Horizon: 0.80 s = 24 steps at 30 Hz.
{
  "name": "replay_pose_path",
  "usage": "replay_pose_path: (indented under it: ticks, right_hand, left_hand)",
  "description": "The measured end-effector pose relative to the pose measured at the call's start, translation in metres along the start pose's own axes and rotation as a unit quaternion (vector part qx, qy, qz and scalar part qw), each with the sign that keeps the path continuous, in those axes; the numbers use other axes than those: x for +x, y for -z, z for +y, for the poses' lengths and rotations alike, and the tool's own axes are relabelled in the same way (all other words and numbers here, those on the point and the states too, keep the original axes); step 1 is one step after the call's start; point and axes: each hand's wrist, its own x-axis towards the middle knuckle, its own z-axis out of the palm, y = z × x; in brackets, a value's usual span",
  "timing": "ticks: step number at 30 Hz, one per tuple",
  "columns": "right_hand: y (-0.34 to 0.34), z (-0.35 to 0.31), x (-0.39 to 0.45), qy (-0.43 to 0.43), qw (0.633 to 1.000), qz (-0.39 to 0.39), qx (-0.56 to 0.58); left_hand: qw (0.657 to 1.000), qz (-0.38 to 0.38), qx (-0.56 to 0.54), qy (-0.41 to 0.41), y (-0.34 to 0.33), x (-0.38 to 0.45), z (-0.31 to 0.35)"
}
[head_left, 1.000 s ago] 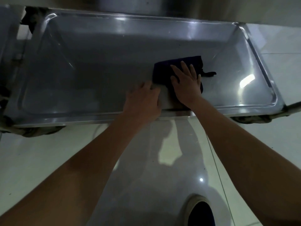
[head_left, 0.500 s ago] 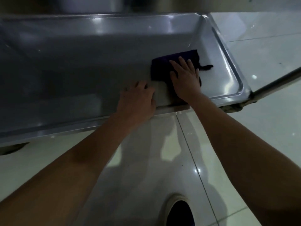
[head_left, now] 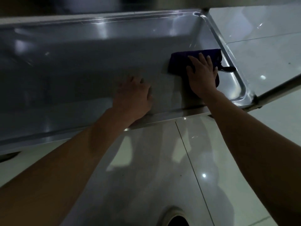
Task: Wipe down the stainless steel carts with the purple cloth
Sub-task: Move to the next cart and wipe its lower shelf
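Both hands are down on the cart's steel shelf (head_left: 81, 66), and the biggest change over the last second is how far along it they have travelled. A second ago the wiping went on near the middle of the shelf, with a broad stretch of steel showing to the right of the cloth. Now the purple cloth (head_left: 179, 62) lies hard up against the raised right-hand rim, close to the near right corner, and its dark loop tag (head_left: 228, 68) trails onto the rim itself.

Right hand (head_left: 202, 74) lies flat on the cloth with fingers spread and straight, pressing it down rather than bunching it. Left hand (head_left: 135, 98) rests palm-down on bare steel just inside the near edge, well to the left of the cloth; its fingers look loosely bent and hold nothing, though the light is dim there and I would not swear to how they lie. It seems to be bracing the cart.

From this I judge the pass across the right part of the shelf has reached its end. The long left stretch appears still to need the cloth, so the next stroke probably turns back that way. Beyond the rim the tiled floor (head_left: 260, 46) gleams.
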Motion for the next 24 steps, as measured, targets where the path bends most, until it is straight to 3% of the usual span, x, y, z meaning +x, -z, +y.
replay_pose_path:
  ticks: [8, 13, 20, 24]
  right_hand:
    - [-0.023, -0.054, 0.036, 0.009, 1.0, -0.001, 0.006]
    - [-0.032, -0.101, 0.057, 0.023, 0.998, -0.054, 0.007]
    - [-0.053, -0.153, 0.059, 0.115, 0.986, -0.123, -0.008]
    - [-0.061, -0.153, 0.041, 0.156, 0.982, -0.108, 0.005]
  left_hand:
    - [0.998, 0.013, 0.013, 0.055, 0.011, -0.004, -0.042]
    - [0.999, 0.016, -0.033, 0.015, 0.01, -0.014, -0.056]
    - [0.999, 0.034, -0.033, 0.015, 0.002, -0.034, -0.069]
    - [0.999, 0.028, -0.015, 0.007, 0.003, -0.037, -0.067]
